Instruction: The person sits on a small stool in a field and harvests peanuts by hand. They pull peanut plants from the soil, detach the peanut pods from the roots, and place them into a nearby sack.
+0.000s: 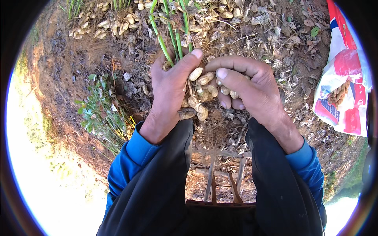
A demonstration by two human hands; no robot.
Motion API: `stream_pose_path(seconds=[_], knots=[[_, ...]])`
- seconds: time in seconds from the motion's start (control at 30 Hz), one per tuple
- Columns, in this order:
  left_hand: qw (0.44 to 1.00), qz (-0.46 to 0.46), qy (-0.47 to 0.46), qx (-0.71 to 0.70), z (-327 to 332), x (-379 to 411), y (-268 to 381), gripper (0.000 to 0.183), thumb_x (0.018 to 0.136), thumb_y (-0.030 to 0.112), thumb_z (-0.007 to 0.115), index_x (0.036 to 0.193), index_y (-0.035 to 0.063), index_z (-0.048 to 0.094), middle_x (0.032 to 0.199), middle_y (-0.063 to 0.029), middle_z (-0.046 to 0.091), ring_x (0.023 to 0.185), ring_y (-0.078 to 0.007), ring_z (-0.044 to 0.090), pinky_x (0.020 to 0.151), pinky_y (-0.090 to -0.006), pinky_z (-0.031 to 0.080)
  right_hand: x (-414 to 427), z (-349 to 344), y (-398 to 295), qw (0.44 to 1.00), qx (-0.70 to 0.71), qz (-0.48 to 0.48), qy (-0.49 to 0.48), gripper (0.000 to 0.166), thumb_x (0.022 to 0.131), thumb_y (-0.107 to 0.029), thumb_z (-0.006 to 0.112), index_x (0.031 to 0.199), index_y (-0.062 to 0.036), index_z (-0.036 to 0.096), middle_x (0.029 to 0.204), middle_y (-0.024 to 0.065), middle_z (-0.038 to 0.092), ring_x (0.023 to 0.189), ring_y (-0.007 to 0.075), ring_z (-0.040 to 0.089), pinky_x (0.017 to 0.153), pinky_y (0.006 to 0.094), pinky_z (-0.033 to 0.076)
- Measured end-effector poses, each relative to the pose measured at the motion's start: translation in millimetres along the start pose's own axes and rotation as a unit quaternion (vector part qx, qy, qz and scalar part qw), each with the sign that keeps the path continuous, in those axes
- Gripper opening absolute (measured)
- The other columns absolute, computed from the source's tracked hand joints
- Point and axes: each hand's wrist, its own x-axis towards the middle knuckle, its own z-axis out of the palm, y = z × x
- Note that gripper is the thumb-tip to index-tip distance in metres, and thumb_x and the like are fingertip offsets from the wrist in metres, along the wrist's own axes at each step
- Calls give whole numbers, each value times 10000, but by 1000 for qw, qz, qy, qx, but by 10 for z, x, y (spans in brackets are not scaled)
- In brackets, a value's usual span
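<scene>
My left hand (172, 85) grips a peanut plant by the base of its green stems (169, 32). A cluster of unshelled peanuts (198, 104) hangs from the roots beside the thumb. Just right of that cluster, my right hand (249, 85) is curled with several peanut pods (226, 90) held against its fingers. Thumb and forefinger come close to the pods at the cluster's edge; whether they pinch one of them I cannot tell. Part of the root end is hidden behind my left hand.
More pulled peanut plants with pods (102, 25) lie along the top of the view. A red and white plastic sack (348, 67) with peanuts inside stands at the right. Cut green stalks (103, 109) lie left, on ground strewn with dry leaves. Between my knees shows a wooden stool (224, 154).
</scene>
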Motion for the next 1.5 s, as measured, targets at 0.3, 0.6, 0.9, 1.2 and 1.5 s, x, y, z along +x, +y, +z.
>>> stream_pose_path(seconds=[0.3,0.6,0.9,1.2,1.5], knots=[[989,21,20,146,90,-30,5,195,859,102,682,986,-12,589,832,-32,625,719,-86,579,621,-245,481,49,-12,47,983,-170,-67,-8,173,796,-89,741,957,-39,705,792,18,658,730,60,603,622,236,494],[944,102,51,309,99,3,-59,225,886,179,646,955,-26,581,778,-88,621,709,-142,566,639,-325,472,37,-31,67,987,-152,43,15,242,834,-208,737,976,-14,715,744,48,657,646,73,606,562,236,490],[977,58,49,197,176,-47,-79,147,886,112,647,912,-30,619,755,-38,636,686,-77,548,602,-260,459,34,6,204,969,-207,-119,69,125,781,-84,680,884,-15,690,752,57,674,607,182,631,543,313,505],[977,45,19,208,308,-143,-42,103,862,71,653,899,-21,625,727,-15,614,636,-56,511,545,-246,418,-162,50,156,949,-201,-131,204,87,772,-27,661,856,-6,675,716,66,657,609,119,623,520,261,492],[998,-31,28,49,91,-224,40,120,912,143,625,910,43,559,689,2,521,590,-74,480,522,-245,400,-646,-825,-167,861,-113,-155,472,210,884,-184,644,965,5,688,711,27,597,497,52,463,377,169,269]])
